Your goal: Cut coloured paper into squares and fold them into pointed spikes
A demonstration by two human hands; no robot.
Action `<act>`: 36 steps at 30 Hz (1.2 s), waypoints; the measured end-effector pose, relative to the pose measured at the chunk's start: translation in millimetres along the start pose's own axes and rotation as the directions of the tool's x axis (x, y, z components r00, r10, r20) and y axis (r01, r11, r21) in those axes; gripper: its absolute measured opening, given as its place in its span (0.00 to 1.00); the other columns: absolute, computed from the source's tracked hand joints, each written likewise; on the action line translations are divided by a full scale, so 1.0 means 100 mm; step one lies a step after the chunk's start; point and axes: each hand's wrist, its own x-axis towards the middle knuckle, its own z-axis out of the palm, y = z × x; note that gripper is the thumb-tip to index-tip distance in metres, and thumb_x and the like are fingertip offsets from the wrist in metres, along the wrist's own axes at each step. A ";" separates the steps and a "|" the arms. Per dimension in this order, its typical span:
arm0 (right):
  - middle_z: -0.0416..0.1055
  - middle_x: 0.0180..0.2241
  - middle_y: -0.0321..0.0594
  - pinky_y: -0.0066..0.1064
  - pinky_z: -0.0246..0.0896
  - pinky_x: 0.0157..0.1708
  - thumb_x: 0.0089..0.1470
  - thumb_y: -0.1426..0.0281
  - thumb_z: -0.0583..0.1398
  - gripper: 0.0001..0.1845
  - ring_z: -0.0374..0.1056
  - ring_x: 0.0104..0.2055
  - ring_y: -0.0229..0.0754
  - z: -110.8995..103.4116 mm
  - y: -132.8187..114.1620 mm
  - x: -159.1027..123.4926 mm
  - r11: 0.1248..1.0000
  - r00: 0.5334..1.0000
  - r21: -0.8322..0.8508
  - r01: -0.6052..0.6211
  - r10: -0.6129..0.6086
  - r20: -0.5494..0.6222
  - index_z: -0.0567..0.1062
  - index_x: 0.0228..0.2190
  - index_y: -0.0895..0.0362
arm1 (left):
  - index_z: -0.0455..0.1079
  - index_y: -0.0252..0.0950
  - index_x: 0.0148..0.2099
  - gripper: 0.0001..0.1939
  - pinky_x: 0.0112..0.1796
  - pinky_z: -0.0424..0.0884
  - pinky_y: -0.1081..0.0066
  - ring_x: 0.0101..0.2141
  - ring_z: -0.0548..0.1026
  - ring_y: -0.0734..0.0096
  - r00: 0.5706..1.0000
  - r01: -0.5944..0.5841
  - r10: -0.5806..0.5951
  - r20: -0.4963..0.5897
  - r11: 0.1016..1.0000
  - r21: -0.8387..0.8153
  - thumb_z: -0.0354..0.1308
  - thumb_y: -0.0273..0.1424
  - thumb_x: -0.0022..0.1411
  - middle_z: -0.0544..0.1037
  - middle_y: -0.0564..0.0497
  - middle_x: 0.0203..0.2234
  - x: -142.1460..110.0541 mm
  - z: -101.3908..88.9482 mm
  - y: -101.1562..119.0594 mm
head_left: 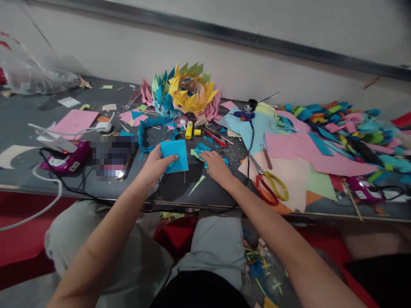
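My left hand (154,164) grips a square of blue paper (176,155) by its left side, with the thumb on top and the fingers underneath. To the right of it my right hand (217,167) is low at the table, its fingers bent over crumpled blue paper scraps (201,148). A thin green paper sliver (196,185) lies between the hands. Just behind the left hand is a blue spiked paper ring (144,132). A yellow glue stick (189,130) stands behind the blue square, its yellow cap (197,132) beside it.
Red-and-yellow-handled scissors (271,186) lie on paper sheets at the right. A blue hot glue gun (244,115) trails its cord to the table edge. Folded paper crowns (189,92) stand by the wall. Purple power strips (69,157), a phone and cables sit left; coloured scraps (340,119) pile up right.
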 end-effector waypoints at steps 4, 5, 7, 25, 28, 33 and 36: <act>0.68 0.45 0.48 0.37 0.59 0.46 0.44 0.85 0.51 0.28 0.64 0.45 0.47 -0.19 0.06 0.06 0.999 0.998 0.006 -0.049 0.049 -0.038 0.67 0.48 0.61 | 0.64 0.35 0.45 0.23 0.35 0.72 0.67 0.32 0.74 0.68 0.999 -0.021 0.027 -0.045 0.990 0.139 0.62 0.27 0.43 0.74 0.52 0.32 0.08 -0.01 -0.12; 0.68 0.47 0.48 0.37 0.60 0.45 0.43 0.85 0.50 0.28 0.64 0.46 0.47 -0.28 0.09 0.00 0.998 0.996 0.016 -0.068 0.068 -0.049 0.66 0.49 0.61 | 0.63 0.35 0.45 0.24 0.35 0.72 0.67 0.33 0.74 0.67 0.999 -0.019 0.028 -0.047 0.986 0.166 0.62 0.26 0.43 0.74 0.52 0.32 0.10 -0.02 -0.15; 0.67 0.49 0.46 0.37 0.59 0.47 0.43 0.83 0.50 0.28 0.64 0.48 0.46 -0.49 0.17 -0.28 0.994 0.991 0.048 -0.103 0.107 -0.084 0.66 0.48 0.60 | 0.63 0.35 0.47 0.26 0.36 0.72 0.66 0.34 0.73 0.67 0.999 -0.018 0.027 -0.043 0.979 0.201 0.62 0.26 0.43 0.74 0.52 0.33 0.12 -0.04 -0.19; 0.67 0.47 0.63 0.66 0.48 0.45 0.45 0.56 0.55 0.28 0.61 0.50 0.68 0.31 0.62 -3.10 0.420 0.429 0.109 -0.901 0.830 0.356 0.72 0.41 0.64 | 0.63 0.37 0.45 0.25 0.41 0.72 0.62 0.40 0.73 0.64 0.956 -0.198 0.223 -0.190 0.970 0.139 0.63 0.29 0.42 0.74 0.51 0.39 0.30 0.05 -0.39; 0.76 0.31 0.44 0.43 0.63 0.42 0.48 0.61 0.55 0.14 0.71 0.37 0.50 -0.06 0.49 -2.77 0.521 0.560 0.239 -0.820 0.638 0.529 0.77 0.28 0.57 | 0.62 0.36 0.48 0.25 0.42 0.71 0.64 0.41 0.72 0.65 0.953 -0.205 0.241 -0.182 0.959 0.196 0.62 0.29 0.45 0.74 0.53 0.39 0.29 0.04 -0.40; 0.75 0.33 0.36 0.29 0.64 0.38 0.57 0.62 0.51 0.15 0.71 0.36 0.39 -0.50 -0.25 -1.75 0.695 0.926 0.615 -0.372 0.235 0.295 0.75 0.34 0.54 | 0.61 0.39 0.50 0.27 0.42 0.71 0.64 0.41 0.73 0.65 0.944 -0.229 0.270 -0.189 0.950 0.214 0.62 0.30 0.46 0.73 0.52 0.40 0.25 0.02 -0.42; 0.70 0.46 0.43 0.32 0.57 0.51 0.58 0.63 0.50 0.18 0.64 0.50 0.40 -0.43 -0.64 -1.13 0.844 0.996 0.533 -0.060 0.083 -0.018 0.70 0.45 0.57 | 0.60 0.39 0.50 0.28 0.42 0.71 0.64 0.39 0.73 0.65 0.921 -0.259 0.312 -0.235 0.939 0.228 0.62 0.31 0.46 0.73 0.50 0.39 0.22 0.00 -0.42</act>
